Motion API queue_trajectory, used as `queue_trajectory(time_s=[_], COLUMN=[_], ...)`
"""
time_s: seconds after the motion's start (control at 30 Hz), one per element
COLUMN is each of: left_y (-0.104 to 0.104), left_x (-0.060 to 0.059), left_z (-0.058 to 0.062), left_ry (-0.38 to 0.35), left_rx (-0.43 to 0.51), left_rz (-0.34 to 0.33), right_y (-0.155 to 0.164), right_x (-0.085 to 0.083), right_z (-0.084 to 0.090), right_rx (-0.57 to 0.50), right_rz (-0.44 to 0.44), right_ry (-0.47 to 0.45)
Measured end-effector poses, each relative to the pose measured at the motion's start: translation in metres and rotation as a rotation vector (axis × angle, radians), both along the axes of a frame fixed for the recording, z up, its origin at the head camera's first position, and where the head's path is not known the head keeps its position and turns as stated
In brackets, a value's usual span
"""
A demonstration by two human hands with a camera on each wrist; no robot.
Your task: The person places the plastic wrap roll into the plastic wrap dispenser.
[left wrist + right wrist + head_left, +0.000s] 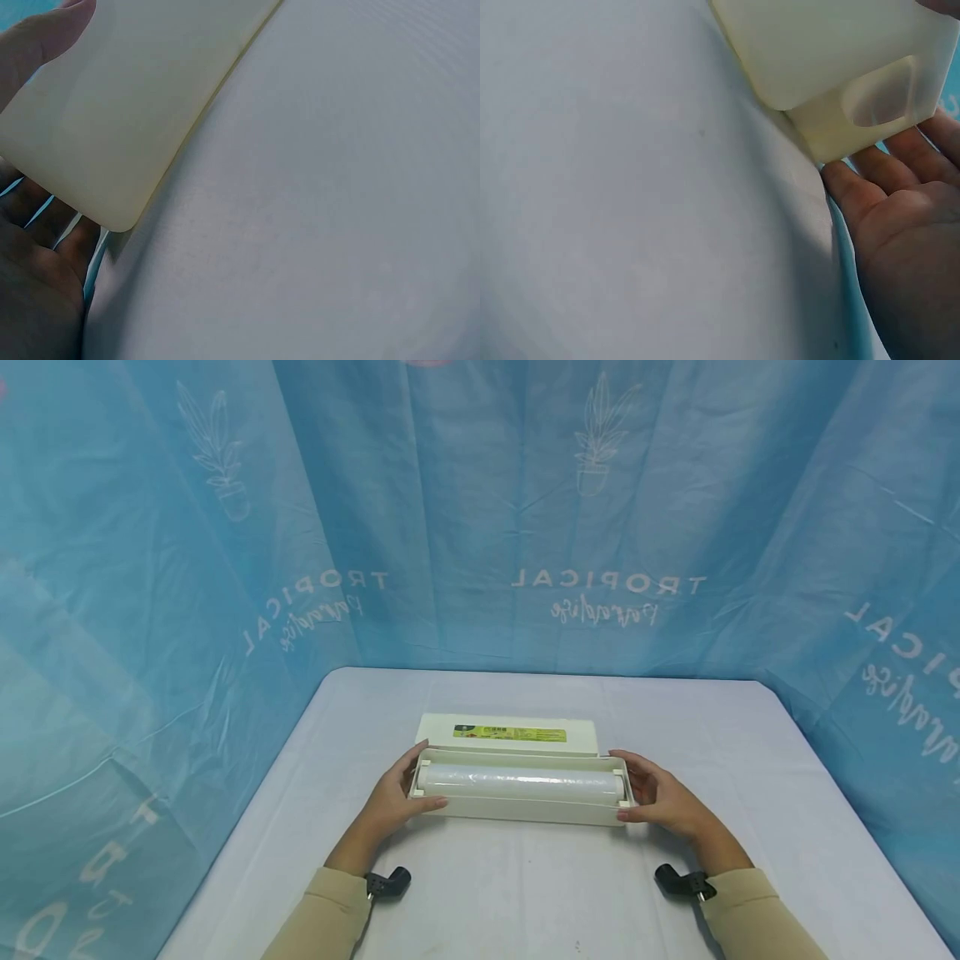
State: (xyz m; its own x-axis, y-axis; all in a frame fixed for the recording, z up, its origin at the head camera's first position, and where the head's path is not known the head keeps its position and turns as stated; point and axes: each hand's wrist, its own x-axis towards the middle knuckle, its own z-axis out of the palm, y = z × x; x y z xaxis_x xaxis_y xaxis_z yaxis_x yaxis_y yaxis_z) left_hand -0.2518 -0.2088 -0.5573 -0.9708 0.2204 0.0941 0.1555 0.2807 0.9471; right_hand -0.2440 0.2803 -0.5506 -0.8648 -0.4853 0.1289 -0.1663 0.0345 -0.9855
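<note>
A long white cling film dispenser (517,811) lies across the table, its roll of clear film (517,782) exposed inside. Its lid (435,735), with a green and yellow label (510,733), is folded back behind it. My left hand (390,797) grips the left end, thumb on the front wall and fingers round the end. At the right end, my right hand (666,797) holds it the same way. In the right wrist view, an oval opening (881,94) shows in the dispenser's end wall. The left wrist view shows the plain front wall (150,112); some fingertips are hidden.
A white cloth covers the table (525,893). Blue printed curtains (480,527) hang at the back and along both sides. On each wrist sits a black camera mount, the left one (388,882) and the right one (681,882) both above the cloth.
</note>
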Motion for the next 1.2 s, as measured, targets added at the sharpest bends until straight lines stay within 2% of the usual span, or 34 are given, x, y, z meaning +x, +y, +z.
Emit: queue_trajectory(time_s=[0.27,0.73,1.0,1.2], left_y=[0.0,0.0,-0.004,-0.01], left_x=[0.001,-0.001,-0.003,-0.004], left_z=[0.0,0.004,0.002,0.004], left_ry=[-0.005,-0.002,0.072,0.123], left_rx=[-0.02,-0.034,-0.01,0.056], left_rz=[0.017,0.016,-0.032,-0.063], right_y=[-0.002,0.0,-0.001,0.0], right_x=[0.002,0.001,0.003,0.002], right_z=[-0.003,-0.003,-0.002,-0.006], right_rx=[-0.078,-0.083,-0.079,-0.089], right_rz=[-0.005,0.003,0.01,0.023], right_ry=[-0.039,-0.031,-0.028,-0.02])
